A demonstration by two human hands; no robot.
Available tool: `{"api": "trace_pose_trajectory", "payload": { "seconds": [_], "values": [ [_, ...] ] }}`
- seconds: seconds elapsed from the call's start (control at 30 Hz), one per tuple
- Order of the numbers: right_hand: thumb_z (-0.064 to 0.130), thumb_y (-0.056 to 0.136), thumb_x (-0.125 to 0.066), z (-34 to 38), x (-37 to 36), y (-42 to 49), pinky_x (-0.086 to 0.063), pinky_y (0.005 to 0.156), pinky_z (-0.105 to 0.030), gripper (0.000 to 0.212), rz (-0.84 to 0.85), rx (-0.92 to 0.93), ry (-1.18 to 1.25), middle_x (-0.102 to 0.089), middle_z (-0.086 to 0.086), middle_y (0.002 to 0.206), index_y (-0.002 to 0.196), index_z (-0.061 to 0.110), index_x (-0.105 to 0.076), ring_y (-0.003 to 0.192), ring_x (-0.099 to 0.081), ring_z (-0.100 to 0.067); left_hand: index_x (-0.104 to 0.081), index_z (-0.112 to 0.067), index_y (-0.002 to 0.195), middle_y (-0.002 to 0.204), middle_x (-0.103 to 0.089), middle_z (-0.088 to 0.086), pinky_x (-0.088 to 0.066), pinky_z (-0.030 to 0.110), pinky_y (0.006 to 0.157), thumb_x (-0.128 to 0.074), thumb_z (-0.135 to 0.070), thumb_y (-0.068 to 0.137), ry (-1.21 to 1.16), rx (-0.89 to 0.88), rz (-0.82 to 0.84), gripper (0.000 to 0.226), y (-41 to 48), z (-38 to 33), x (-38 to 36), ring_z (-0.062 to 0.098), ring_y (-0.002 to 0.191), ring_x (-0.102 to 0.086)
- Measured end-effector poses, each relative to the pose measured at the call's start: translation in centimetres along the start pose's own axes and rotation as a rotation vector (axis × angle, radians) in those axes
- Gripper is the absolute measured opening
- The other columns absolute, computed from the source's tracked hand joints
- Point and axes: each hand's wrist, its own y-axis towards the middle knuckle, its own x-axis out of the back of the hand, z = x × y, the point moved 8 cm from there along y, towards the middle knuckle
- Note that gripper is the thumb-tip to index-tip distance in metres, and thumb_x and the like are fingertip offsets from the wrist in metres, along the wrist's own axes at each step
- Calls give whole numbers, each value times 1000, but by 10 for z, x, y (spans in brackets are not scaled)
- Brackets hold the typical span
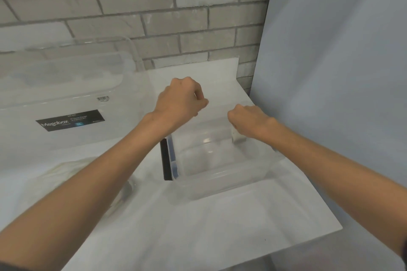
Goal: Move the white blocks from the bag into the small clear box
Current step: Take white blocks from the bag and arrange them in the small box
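A clear bag with pale, blurred contents is seen at the near left edge of the surface, and the small clear box, with a dark strip down its left side, is set beside it toward the right edge. Over its far rim the left grip and right grip are curled; whether anything is clamped cannot be told. A large labelled clear box is placed far left.

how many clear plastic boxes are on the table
2. The large clear box with a black label stands at the back left; the small clear box sits nearer, beneath the left hand and right hand.
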Motion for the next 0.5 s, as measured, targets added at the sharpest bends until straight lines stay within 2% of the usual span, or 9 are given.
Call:
{"api": "trace_pose_trajectory", "payload": {
  "seconds": [0.1,0.23,0.5],
  "values": [
    [-14,84,-49,4,-4,1,-39,67,-34,35,7,20,-110,-54,-15,117,114,3,-55,103,-62,-35,-67,-20,77,67,-71,-1,-51,28,65,-61,-24,86,-9,9,-3,12,-5,8,4,13,73,-69],
    [-16,79,-52,7,-8,2,-39,69,-34,42,2,48,-168,-55,-13,117,115,6,-55,104,-62,-34,-67,-21,75,67,-71,-3,-53,30,69,-60,-25,86,-5,15,2,13,-12,15,3,13,77,-67],
    [-8,87,-50,-2,-1,2,-38,66,-33,26,-42,-10,-86,-54,-16,113,110,3,-56,101,-61,-35,-67,-22,76,72,-72,-3,-55,37,75,-59,-24,85,-17,21,13,13,-23,25,11,16,83,-66]
  ]
}}
